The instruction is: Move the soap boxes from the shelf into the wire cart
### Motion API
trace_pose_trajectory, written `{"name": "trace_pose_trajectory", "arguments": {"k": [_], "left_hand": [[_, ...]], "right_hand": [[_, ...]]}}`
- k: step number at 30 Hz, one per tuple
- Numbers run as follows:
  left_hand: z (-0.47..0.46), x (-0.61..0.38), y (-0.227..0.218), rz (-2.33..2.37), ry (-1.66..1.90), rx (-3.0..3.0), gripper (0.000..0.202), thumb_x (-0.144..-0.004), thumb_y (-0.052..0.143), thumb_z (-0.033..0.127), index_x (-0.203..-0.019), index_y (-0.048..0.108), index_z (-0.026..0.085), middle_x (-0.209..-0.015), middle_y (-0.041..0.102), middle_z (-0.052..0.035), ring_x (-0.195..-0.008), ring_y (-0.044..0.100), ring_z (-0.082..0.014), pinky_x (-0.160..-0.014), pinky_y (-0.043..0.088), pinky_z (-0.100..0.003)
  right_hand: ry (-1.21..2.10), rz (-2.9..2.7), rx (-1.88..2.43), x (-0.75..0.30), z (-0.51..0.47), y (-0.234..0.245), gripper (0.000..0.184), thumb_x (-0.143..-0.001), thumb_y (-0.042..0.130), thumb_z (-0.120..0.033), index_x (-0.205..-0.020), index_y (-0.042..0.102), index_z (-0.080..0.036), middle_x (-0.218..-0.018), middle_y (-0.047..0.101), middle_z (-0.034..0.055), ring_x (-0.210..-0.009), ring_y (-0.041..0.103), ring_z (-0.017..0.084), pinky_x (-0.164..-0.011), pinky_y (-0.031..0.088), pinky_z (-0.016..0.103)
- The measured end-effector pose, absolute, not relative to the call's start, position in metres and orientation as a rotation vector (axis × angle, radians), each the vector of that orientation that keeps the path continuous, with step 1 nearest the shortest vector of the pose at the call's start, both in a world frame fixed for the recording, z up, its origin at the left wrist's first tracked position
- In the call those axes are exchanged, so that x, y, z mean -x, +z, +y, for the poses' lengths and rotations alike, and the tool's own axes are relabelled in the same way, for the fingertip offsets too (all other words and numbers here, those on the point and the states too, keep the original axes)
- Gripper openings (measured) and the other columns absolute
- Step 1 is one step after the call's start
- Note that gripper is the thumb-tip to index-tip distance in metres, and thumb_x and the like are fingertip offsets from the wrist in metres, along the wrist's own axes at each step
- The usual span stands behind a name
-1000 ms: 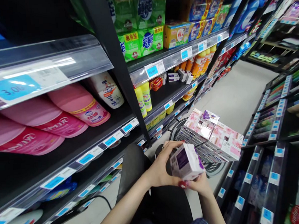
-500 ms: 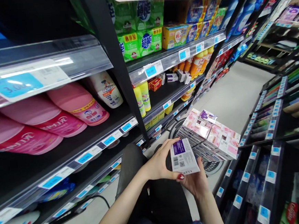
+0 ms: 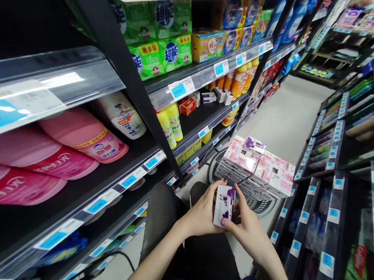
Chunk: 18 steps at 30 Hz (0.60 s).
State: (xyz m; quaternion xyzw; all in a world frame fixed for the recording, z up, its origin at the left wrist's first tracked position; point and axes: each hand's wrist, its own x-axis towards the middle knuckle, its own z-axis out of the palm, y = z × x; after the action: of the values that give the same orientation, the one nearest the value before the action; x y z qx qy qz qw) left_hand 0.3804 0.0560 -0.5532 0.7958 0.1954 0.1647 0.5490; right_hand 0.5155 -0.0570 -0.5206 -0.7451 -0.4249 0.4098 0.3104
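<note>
Between my two hands is a small white soap box (image 3: pixel 223 206) with purple flower prints, tilted in front of my knees. My left hand (image 3: pixel 201 212) grips its left side, fingers along the far edge. On the right side, my right hand (image 3: pixel 248 221) holds it with the thumb on the near face and the index finger at the top corner. Just beyond stands a black basket (image 3: pixel 211 172) on the floor, stacked with pink-and-white LUX soap boxes (image 3: pixel 275 169). One purple-flowered box (image 3: pixel 254 143) lies among them at the back.
On the left, a black shelf (image 3: pixel 156 159) carries pink bottles (image 3: pixel 96 140) and a white spray bottle (image 3: pixel 123 115). Several small boxes (image 3: pixel 208 97) sit loose on a lower shelf, beside yellow bottles (image 3: pixel 172 121). More racks (image 3: pixel 330 228) line the right side, with floor (image 3: pixel 275 111) between.
The soap box has been turned over, from its printed label face to its purple-flowered face. My right hand has shifted from underneath to the right side. The view has moved slightly.
</note>
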Motion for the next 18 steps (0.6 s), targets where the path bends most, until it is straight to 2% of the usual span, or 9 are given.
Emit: {"name": "trace_pose_trajectory", "arguments": {"k": [3,5,8,10,13,18], "left_hand": [[0.061,-0.381,-0.558,0.420,0.429,-1.673,0.114,-0.049,0.083,0.030,-0.140,0.016,0.021,-0.141,0.034,-0.0127,-0.128,0.039,-0.0260,-0.109,0.031,-0.036],[0.064,-0.383,-0.560,0.354,0.373,-1.559,0.114,-0.047,0.083,0.023,-0.140,0.017,0.021,-0.140,0.035,-0.0124,-0.126,0.040,-0.0259,-0.108,0.033,-0.035],[0.065,-0.389,-0.562,0.287,0.258,-1.475,0.117,-0.047,0.082,0.018,-0.142,0.015,0.019,-0.141,0.033,-0.0141,-0.128,0.038,-0.0273,-0.109,0.030,-0.037],[0.066,-0.397,-0.565,0.246,0.223,-1.408,0.117,-0.048,0.082,0.017,-0.144,0.014,0.018,-0.142,0.032,-0.0152,-0.129,0.036,-0.0278,-0.110,0.028,-0.039],[0.067,-0.413,-0.569,0.181,0.220,-1.303,0.113,-0.050,0.082,0.017,-0.143,0.018,0.016,-0.141,0.033,-0.0158,-0.130,0.035,-0.0284,-0.110,0.028,-0.040],[0.094,-0.445,-0.580,0.049,0.063,-1.152,0.116,-0.050,0.081,0.013,-0.146,0.016,0.022,-0.141,0.036,-0.0156,-0.130,0.037,-0.0291,-0.102,0.038,-0.042]], "right_hand": [[0.946,-1.388,1.896,-0.531,-0.060,-0.524,0.105,-0.066,0.071,-0.051,-0.147,0.010,-0.022,-0.135,0.031,0.0137,-0.122,0.040,0.026,-0.103,0.038,0.041],[0.762,-1.564,1.918,-0.544,-0.061,-0.525,0.102,-0.060,0.075,-0.051,-0.143,0.020,-0.026,-0.136,0.025,0.0109,-0.128,0.031,0.026,-0.107,0.033,0.041],[0.629,-1.762,1.922,-0.557,-0.061,-0.520,0.093,-0.065,0.073,-0.041,-0.140,0.021,-0.028,-0.135,0.027,0.0085,-0.127,0.029,0.023,-0.108,0.033,0.039],[0.612,-1.848,1.915,-0.560,-0.059,-0.515,0.096,-0.066,0.071,-0.034,-0.143,0.014,-0.024,-0.134,0.029,0.0098,-0.126,0.031,0.022,-0.108,0.034,0.038],[0.524,-1.896,1.932,-0.567,-0.055,-0.513,0.102,-0.065,0.070,-0.035,-0.145,0.009,-0.019,-0.134,0.028,0.0131,-0.126,0.030,0.024,-0.107,0.035,0.039],[0.457,-1.888,1.955,-0.616,-0.038,-0.530,0.095,-0.064,0.066,-0.033,-0.143,0.018,-0.015,-0.129,0.032,0.0143,-0.120,0.038,0.025,-0.104,0.038,0.038]]}}
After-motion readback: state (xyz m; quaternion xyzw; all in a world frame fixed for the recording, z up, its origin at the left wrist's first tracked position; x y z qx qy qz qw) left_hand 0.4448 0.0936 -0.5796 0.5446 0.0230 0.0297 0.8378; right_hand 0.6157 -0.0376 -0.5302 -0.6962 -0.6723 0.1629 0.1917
